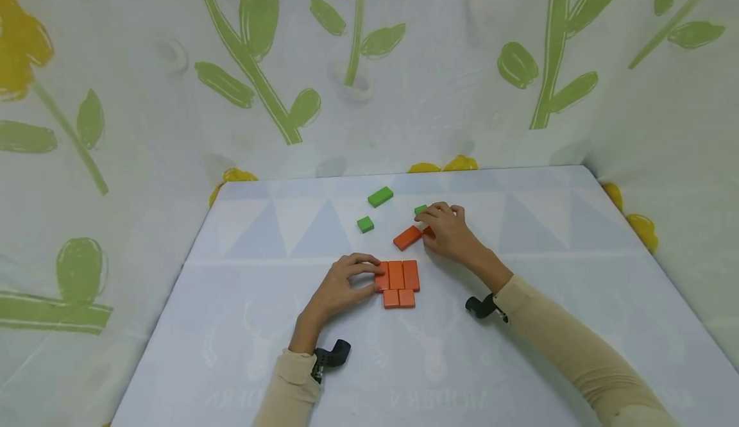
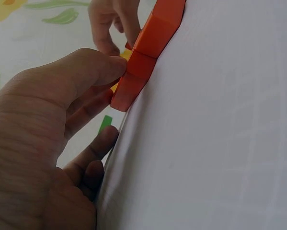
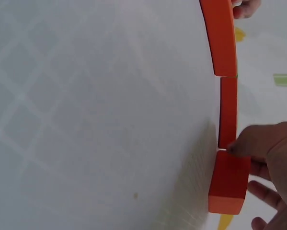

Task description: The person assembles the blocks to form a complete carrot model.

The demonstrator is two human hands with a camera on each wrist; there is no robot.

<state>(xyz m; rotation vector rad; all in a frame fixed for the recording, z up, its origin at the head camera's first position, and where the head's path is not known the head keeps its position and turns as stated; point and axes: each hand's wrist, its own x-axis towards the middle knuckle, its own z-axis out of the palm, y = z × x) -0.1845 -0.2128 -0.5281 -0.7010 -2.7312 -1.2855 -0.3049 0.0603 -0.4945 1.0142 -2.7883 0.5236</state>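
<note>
Several orange blocks (image 1: 396, 276) lie together on the table, three longer ones side by side above two short ones. At their left side, my left hand (image 1: 344, 283) holds the leftmost block between thumb and fingers; its thumb presses the block edge (image 2: 142, 64) in the left wrist view. My right hand (image 1: 451, 233), farther back and right, pinches an orange block (image 3: 229, 182), mostly hidden in the head view. Beside that block lies a loose orange block (image 1: 407, 238). A green block (image 1: 421, 209) shows partly behind my right fingers.
Two more green blocks lie farther back, a longer one (image 1: 380, 197) and a short one (image 1: 365, 224). The patterned table (image 1: 231, 350) ends in front of a flower-printed cloth (image 1: 427, 93) at the back and sides.
</note>
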